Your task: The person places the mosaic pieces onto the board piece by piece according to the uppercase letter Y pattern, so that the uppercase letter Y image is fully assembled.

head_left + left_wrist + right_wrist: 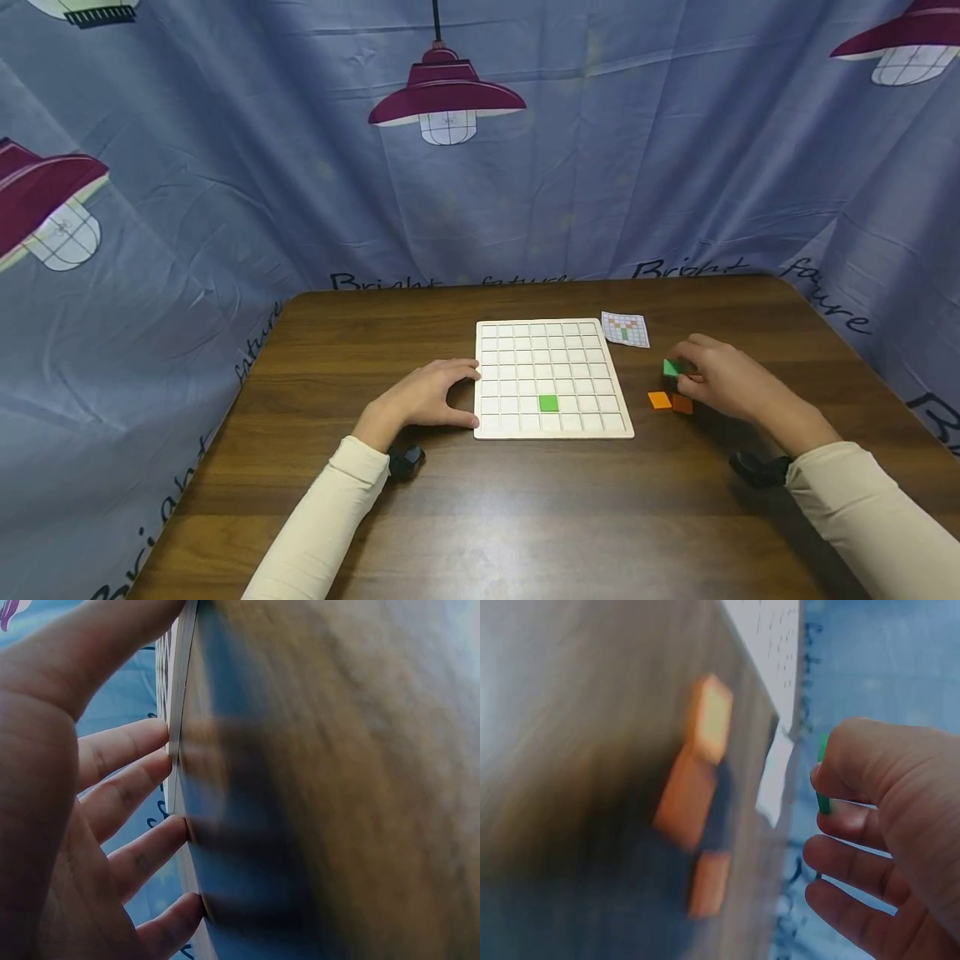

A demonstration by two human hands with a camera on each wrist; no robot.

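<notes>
Beside the grid board (pixel 554 379), right hand (pixel 723 382) fingers pinching half-hidden green tile (pixel 671 367), left hand (pixel 423 397) fingers relaxed against board's edge.

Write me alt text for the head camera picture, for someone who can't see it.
A person's right hand pinches a green tile just above a brown wooden table, beside orange tiles. The left hand rests against the left edge of a white grid board holding one green tile; a small pattern card lies behind it.
</notes>
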